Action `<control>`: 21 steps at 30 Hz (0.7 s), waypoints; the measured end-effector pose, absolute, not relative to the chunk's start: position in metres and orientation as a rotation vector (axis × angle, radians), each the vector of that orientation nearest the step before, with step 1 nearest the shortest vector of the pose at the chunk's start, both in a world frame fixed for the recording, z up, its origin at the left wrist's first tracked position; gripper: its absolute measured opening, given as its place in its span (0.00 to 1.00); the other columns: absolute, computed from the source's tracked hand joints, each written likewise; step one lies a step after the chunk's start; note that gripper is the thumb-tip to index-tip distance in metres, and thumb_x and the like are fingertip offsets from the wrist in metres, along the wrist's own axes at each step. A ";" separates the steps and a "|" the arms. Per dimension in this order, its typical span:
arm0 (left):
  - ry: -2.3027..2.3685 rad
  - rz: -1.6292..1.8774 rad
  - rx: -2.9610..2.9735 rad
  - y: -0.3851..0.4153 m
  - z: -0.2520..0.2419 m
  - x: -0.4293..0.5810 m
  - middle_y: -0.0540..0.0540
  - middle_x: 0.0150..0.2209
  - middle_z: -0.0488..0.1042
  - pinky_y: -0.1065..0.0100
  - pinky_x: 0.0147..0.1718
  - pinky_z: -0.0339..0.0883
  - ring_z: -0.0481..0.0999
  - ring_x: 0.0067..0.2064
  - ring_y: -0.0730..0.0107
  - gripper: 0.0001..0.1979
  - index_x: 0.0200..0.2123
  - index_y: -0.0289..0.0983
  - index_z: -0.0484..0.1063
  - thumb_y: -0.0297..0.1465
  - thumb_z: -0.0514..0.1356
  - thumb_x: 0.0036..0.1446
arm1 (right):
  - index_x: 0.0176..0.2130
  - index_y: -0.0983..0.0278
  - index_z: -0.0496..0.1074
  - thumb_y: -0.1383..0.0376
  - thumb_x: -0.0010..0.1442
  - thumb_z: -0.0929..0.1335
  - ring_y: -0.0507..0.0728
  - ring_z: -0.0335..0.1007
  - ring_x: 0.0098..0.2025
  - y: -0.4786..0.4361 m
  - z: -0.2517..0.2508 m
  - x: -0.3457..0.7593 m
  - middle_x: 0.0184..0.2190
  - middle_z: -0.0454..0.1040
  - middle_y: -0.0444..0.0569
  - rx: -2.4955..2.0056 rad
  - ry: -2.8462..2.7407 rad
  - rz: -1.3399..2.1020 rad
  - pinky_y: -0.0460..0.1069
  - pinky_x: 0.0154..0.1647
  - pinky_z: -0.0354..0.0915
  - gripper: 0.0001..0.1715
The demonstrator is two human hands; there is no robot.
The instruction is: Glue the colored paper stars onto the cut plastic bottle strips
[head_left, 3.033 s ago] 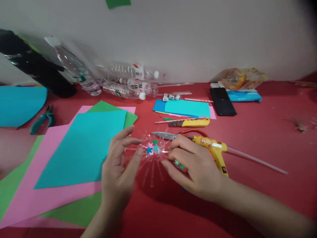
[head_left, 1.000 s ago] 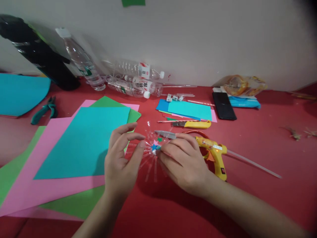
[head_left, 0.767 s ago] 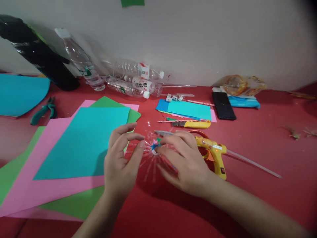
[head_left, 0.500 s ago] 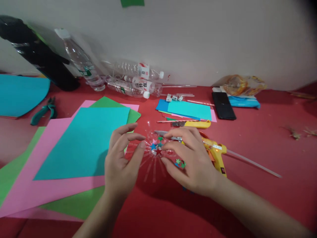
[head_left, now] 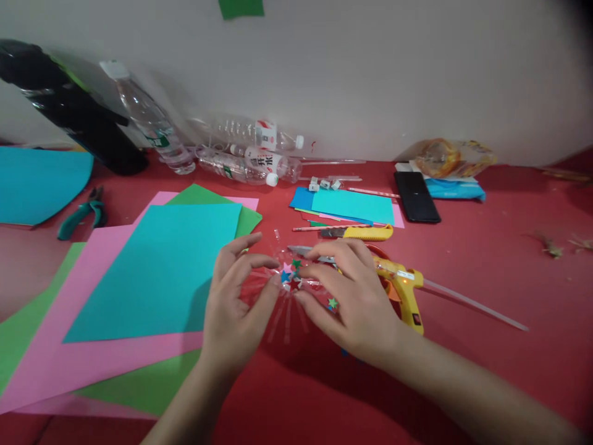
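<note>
Between my hands lies a clear plastic piece [head_left: 286, 330] with thin strips fanning outward like rays. Small paper stars sit at its middle, among them a blue star [head_left: 286, 277], a pink star [head_left: 287, 267], a green star [head_left: 296, 264] and a dark red star [head_left: 294, 284]. My left hand [head_left: 241, 303] is curved at the left side, thumb and forefinger apart and close to the blue star. From the right, my right hand [head_left: 352, 296] reaches over the plastic with its fingers bent and apart, tips at the stars. Another light green star [head_left: 332, 303] lies beside the right thumb.
Right of my hand lies a yellow glue gun [head_left: 407, 290] with a long glue stick [head_left: 475, 304]. Behind are a yellow cutter [head_left: 368, 233], a phone [head_left: 417, 196] and plastic bottles [head_left: 259, 162]. Coloured sheets [head_left: 152, 272] and pliers [head_left: 83, 214] are at left.
My left hand has moved right, closer to the stars. My right hand has shifted slightly left over the plastic piece. The view has tilted a little.
</note>
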State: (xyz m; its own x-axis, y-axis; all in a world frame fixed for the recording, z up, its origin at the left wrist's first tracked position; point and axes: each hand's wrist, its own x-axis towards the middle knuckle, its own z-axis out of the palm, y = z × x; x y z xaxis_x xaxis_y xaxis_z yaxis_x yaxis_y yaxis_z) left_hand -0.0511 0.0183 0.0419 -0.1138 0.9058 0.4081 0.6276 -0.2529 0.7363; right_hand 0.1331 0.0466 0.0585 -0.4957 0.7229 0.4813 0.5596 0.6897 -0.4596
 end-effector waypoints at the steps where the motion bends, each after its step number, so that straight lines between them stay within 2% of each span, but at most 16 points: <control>1: 1.703 1.303 1.856 0.018 0.042 -0.051 0.48 0.54 0.68 0.52 0.58 0.62 0.65 0.61 0.60 0.04 0.38 0.44 0.72 0.29 0.60 0.60 | 0.41 0.66 0.75 0.63 0.63 0.67 0.61 0.62 0.50 0.047 0.059 0.133 0.47 0.72 0.53 -0.960 -2.233 0.332 0.57 0.53 0.59 0.10; 8: 1.771 1.211 1.978 0.019 0.042 -0.050 0.46 0.56 0.67 0.50 0.57 0.62 0.65 0.61 0.57 0.04 0.37 0.43 0.73 0.29 0.61 0.58 | 0.37 0.67 0.75 0.66 0.62 0.67 0.62 0.61 0.50 0.046 0.056 0.133 0.47 0.72 0.55 -0.787 -2.296 0.214 0.58 0.52 0.61 0.07; 13: 1.780 1.231 2.009 0.019 0.044 -0.049 0.44 0.55 0.68 0.48 0.56 0.62 0.65 0.60 0.56 0.03 0.37 0.42 0.73 0.29 0.61 0.58 | 0.34 0.67 0.75 0.68 0.58 0.70 0.60 0.65 0.48 0.044 0.056 0.139 0.44 0.74 0.54 -0.643 -2.239 0.145 0.59 0.54 0.62 0.03; 18: 1.742 1.288 1.978 0.016 0.046 -0.051 0.46 0.55 0.67 0.50 0.57 0.62 0.66 0.60 0.58 0.04 0.37 0.44 0.73 0.29 0.60 0.59 | 0.33 0.67 0.75 0.71 0.57 0.70 0.59 0.66 0.44 0.050 0.068 0.146 0.41 0.75 0.54 -0.716 -2.140 0.160 0.59 0.51 0.64 0.02; 21: 1.740 1.246 1.996 0.016 0.044 -0.051 0.46 0.57 0.66 0.48 0.58 0.60 0.64 0.61 0.57 0.04 0.37 0.43 0.73 0.29 0.61 0.58 | 0.32 0.67 0.74 0.72 0.59 0.68 0.57 0.66 0.42 0.055 0.072 0.146 0.38 0.75 0.53 -0.727 -2.110 0.152 0.57 0.47 0.64 0.05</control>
